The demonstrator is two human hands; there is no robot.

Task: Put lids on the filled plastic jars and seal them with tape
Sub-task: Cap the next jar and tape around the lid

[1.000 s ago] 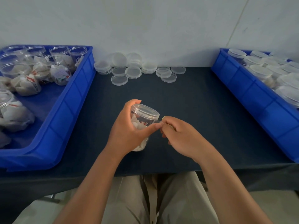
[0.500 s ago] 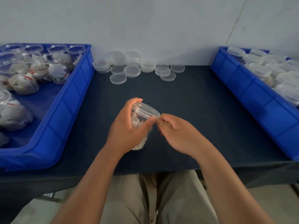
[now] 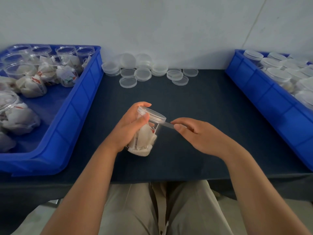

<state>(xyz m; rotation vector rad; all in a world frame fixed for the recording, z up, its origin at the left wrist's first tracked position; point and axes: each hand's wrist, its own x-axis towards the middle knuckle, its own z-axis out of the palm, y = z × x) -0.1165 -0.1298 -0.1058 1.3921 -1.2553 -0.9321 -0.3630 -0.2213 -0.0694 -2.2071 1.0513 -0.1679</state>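
Observation:
My left hand (image 3: pixel 128 128) grips a clear plastic jar (image 3: pixel 145 138) filled with white packets, tilted to the right just above the dark table (image 3: pixel 194 107). A clear lid (image 3: pixel 152 114) sits on the jar's mouth. A short strip of clear tape (image 3: pixel 167 124) stretches from just under the lid to my right hand (image 3: pixel 199 134), which pinches its free end between thumb and forefinger. My left thumb lies against the jar's side below the lid.
A blue bin (image 3: pixel 81 102) on the left holds several open filled jars. A second blue bin (image 3: pixel 264 92) on the right holds several lidded jars. Loose clear lids (image 3: pixel 144 72) lie in small stacks along the wall at the back of the table.
My right hand has moved rightwards away from the jar, and a strip of tape now spans the gap. The left hand has turned the jar so that more of its side shows.

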